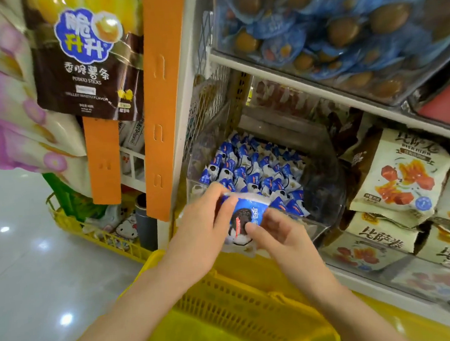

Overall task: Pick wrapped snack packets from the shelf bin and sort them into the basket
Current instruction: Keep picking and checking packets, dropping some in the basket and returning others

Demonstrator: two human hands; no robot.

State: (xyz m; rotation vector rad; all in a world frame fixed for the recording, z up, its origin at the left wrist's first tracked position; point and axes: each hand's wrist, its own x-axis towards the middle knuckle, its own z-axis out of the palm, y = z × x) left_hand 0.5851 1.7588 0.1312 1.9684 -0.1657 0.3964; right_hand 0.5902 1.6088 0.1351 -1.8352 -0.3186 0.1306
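Note:
A blue-and-white wrapped snack packet (243,221) with a dark biscuit picture is held between both hands, just in front of the clear shelf bin (324,191). My left hand (203,223) pinches its upper left edge. My right hand (276,232) pinches its right side with thumb and fingers. Inside the bin lie several more blue-and-white packets (252,169). Below my forearms sits the yellow plastic basket (241,300); what lies inside it is hidden from view.
An orange shelf upright (163,108) stands left of the bin. Beige snack bags (401,176) fill the shelf to the right. Blue egg packs (341,28) sit in the bin above. A second yellow basket (96,229) with goods rests on the floor at left.

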